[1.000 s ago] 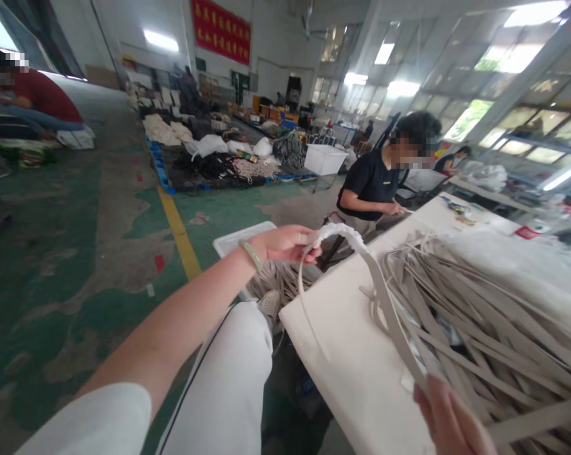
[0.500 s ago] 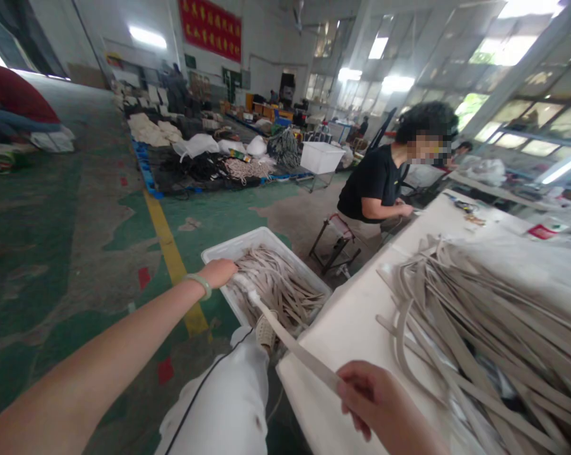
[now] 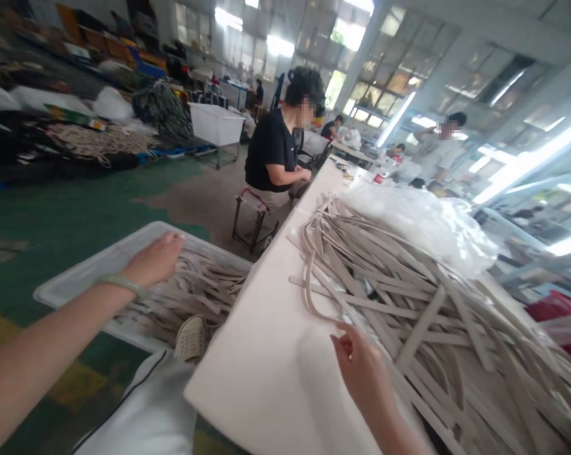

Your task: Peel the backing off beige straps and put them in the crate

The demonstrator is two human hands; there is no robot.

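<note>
My left hand (image 3: 156,260), with a pale green bangle on its wrist, is over the white plastic bin (image 3: 72,272). Its fingers are curled together, and whatever they hold cannot be made out. Flat beige straps (image 3: 204,284) lie heaped in that bin. On the white table, my right hand (image 3: 361,360) is at the near left edge of a large pile of beige straps (image 3: 408,303). Its fingers are bent in, with the fingertips against a curved strap (image 3: 310,287); a firm hold on it does not show clearly.
Beyond the pile lies clear plastic sheeting (image 3: 422,227). A co-worker in a black top (image 3: 271,148) sits on a stool (image 3: 254,202) at the table's far left side. My shoe (image 3: 191,338) is beside the bin. A white tub on a stand (image 3: 216,123) is farther back.
The view has swung right. The strap stretched between my hands is gone from them. My right hand has moved to the pile's edge; my left hand stays over the bin.
</note>
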